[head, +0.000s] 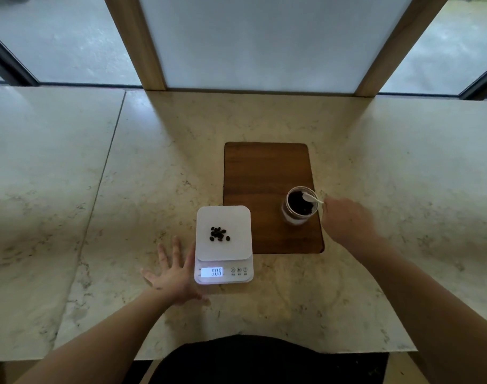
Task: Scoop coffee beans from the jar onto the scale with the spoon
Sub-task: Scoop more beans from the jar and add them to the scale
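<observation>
A white digital scale (238, 217) sits on the counter with a small heap of coffee beans (219, 234) on its platform and a lit display. A glass jar (300, 207) full of dark beans stands on the wooden board, to the right of the scale. A white spoon (312, 198) dips into the jar's mouth, its handle pointing right. My right hand (347, 220) holds the end of that handle. My left hand (173, 275) lies flat on the counter, fingers spread, touching the scale's left side.
A dark wooden board (264, 173) lies on the marble counter (126, 189), with the scale's far corner overlapping it. A frosted panel in a wooden frame (142, 51) rises at the counter's back edge. A seam runs down the counter on the left.
</observation>
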